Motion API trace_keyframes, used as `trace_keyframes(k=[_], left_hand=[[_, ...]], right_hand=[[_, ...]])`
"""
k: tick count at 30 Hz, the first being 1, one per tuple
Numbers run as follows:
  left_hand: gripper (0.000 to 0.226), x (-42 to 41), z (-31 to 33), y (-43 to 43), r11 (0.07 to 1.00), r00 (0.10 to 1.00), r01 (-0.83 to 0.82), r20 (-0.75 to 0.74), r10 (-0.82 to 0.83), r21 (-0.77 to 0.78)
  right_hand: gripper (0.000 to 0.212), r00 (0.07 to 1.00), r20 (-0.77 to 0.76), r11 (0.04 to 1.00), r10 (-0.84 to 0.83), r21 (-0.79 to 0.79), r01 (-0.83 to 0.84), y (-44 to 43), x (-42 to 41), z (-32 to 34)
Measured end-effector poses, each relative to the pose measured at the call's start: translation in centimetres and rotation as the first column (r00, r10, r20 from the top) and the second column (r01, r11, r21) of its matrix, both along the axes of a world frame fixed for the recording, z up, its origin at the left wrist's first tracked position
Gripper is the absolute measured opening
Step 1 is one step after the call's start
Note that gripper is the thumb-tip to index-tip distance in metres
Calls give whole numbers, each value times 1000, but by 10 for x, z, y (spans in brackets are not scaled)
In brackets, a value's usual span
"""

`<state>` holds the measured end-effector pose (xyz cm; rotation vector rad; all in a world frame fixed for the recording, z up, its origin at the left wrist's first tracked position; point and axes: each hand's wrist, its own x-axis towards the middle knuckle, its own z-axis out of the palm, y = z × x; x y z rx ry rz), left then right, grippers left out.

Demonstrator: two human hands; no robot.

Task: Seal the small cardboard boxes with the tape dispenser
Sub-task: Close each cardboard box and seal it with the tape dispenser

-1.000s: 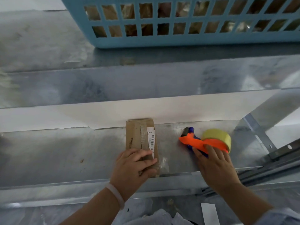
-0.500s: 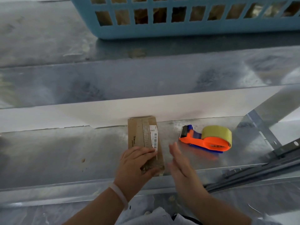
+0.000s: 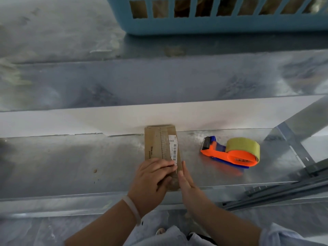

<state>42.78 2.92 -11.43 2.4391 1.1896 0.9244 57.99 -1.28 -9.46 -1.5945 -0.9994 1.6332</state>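
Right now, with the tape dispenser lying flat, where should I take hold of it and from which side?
Grip the orange handle loop of the tape dispenser, coming from above on its near right side, probably with the right hand. The dispenser lies on its side, handle nearest you; the toothed cutter points left, so avoid that end.

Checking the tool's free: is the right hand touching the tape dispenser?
Apart: head view shows bare shelf between the right hand and the tape dispenser.
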Motion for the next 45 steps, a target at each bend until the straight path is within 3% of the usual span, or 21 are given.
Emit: trace_keyframes(k=[3,6,8,10,13,15,18,21,28,35,38,40,42,43,45], left_hand=[[33,-1,4,1,1000,1000,19,-4,-19,-15],[65,0,8,-7,986,989,-148,7,149,-83],[94,2,9,-16,905,939,-299,77,336,-302],[109,6,8,-21,757,859,-234,235,455,-610],[89,12,7,-22,625,752,-116,343,563,-772],[63,18,7,-21,609,683,-73,405,608,-790],[51,20,4,-21,630,659,-87,430,617,-772],[54,17,0,-20,634,669,-109,415,616,-766],[48,15,-1,-24,620,616,-12,483,623,-785],[49,4,-4,-21,579,677,48,453,581,-814],[55,-15,-1,-21,668,799,-17,391,456,-744],[58,-34,-1,-17,847,934,-211,155,322,-488],[46,-44,2,-13,978,986,-169,-7,169,-120],[38,-44,3,-12,996,995,-92,-37,91,-11],[30,-43,1,-8,997,997,31,-68,-26,74]], right_hand=[[58,999,16,1000,28,2,-28,3,8,-7],[59,996,62,996,-71,62,67,4,12,-9],[57,990,111,991,-93,102,82,3,11,-9],[50,984,137,986,-114,134,95,3,9,-10],[53,991,85,989,-104,116,94,4,0,-11],[62,989,122,988,-85,141,67,3,-8,-15],[62,982,169,984,-86,172,57,2,-13,-22],[51,981,177,984,-74,172,44,4,-11,-19],[50,991,124,986,-40,168,19,3,-6,-24],[50,993,112,984,27,171,-46,8,4,-24],[65,985,168,976,39,206,-74,8,18,-30],[67,932,360,899,37,396,-189,3,30,-28],[52,824,563,688,-56,620,-377,2,41,-25],[43,781,615,566,-109,684,-460,4,43,-25],[30,742,654,439,-149,716,-543,10,45,-29]])
